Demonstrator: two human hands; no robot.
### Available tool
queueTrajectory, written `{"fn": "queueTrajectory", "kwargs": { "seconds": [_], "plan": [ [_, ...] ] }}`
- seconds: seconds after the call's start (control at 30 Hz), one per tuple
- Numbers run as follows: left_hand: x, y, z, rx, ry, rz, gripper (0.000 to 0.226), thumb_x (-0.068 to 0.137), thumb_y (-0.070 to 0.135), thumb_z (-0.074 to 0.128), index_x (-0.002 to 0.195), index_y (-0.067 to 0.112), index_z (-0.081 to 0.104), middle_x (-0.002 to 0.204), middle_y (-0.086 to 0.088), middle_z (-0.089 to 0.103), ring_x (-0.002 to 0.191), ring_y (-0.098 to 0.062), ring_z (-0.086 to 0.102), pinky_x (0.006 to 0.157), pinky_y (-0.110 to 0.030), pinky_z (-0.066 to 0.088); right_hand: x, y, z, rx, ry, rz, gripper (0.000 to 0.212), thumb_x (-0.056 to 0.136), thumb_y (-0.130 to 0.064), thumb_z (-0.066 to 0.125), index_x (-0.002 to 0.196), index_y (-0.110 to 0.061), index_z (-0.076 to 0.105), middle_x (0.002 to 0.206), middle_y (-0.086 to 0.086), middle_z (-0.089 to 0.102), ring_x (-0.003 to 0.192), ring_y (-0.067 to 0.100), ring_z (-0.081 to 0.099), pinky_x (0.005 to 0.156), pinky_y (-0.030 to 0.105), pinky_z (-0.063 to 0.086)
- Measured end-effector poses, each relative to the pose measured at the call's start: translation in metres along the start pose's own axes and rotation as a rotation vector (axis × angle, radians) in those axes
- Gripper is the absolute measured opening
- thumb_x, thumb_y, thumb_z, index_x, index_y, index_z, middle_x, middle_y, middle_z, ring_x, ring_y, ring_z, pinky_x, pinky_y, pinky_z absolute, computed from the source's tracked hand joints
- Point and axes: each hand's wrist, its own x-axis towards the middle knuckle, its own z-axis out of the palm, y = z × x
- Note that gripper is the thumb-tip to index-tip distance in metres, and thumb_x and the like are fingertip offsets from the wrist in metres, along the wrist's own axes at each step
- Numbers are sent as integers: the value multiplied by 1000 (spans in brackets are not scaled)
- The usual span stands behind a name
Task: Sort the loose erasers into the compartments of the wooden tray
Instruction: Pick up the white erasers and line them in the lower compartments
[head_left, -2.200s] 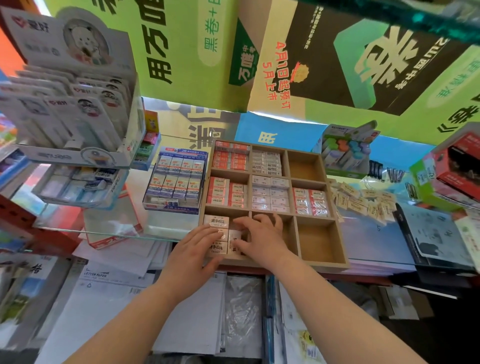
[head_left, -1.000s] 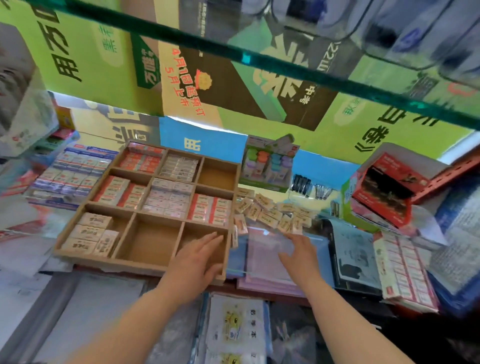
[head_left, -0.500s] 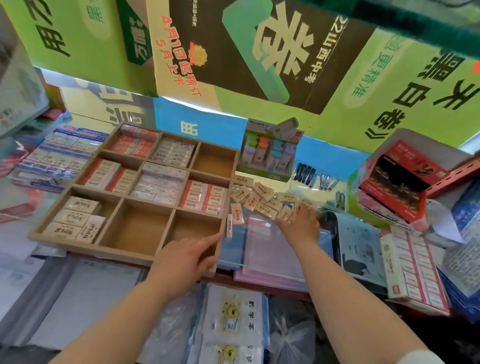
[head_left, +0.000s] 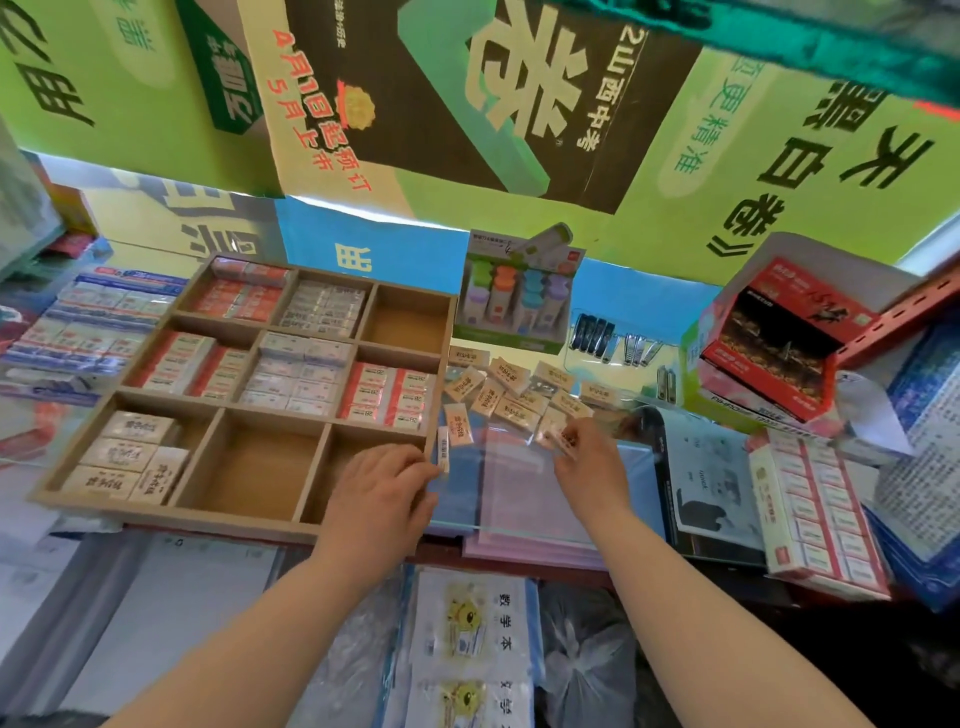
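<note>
Right hand (head_left: 587, 462) back from loose pile (head_left: 514, 395), eraser (head_left: 558, 439) in pinch.

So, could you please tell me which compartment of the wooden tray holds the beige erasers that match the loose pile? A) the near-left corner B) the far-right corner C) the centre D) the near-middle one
A: the beige erasers lie in the near-left corner of the wooden tray and look like the loose erasers to its right. The far-right and near-middle compartments show bare wood.

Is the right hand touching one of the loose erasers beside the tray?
Touching. Head view: the right hand pinches an eraser at the near edge of the loose pile.
</note>
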Motion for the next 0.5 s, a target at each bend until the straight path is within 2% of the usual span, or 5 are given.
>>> {"fn": "queueTrajectory", "kwargs": {
  "seconds": [0.07,0.13,0.2,0.27,0.5],
  "plan": [
    [13,11,3,151,42,75,28,73,20,68,100,15,64,105,-5,63,104,-26,55,94,-41,40,-1,3,0,23,-19,2,30,82,1,48,111,-8,48,110,14,54,100,30,49,71,29,35],
    [31,16,8,296,-76,19,41,85,29,49,123,15,46,134,-8,41,129,-28,30,110,-44,14,-3,6,0,46,-28,13,39,81,0,51,119,-8,44,122,13,47,108,29,47,79,30,37],
    [49,13,13,448,-188,-34,55,88,40,38,136,16,25,149,-7,14,138,-28,2,109,-45,-11,-4,9,1,-53,-8,71,55,79,-16,62,128,-9,37,132,12,40,118,28,40,93,34,35],
    [61,11,19,520,-261,-73,64,85,47,43,137,16,22,151,-7,6,138,-31,-5,106,-47,-17,-5,12,1,-184,13,167,68,77,-33,65,131,-9,33,132,13,39,121,30,35,98,37,31],
    [63,10,23,371,-308,-165,55,78,35,61,127,29,39,152,-4,-1,138,-29,-12,94,-44,-26,-1,8,-3,-127,-50,130,30,85,-18,54,112,-6,53,111,16,50,104,30,44,76,31,35]
  ]
}}
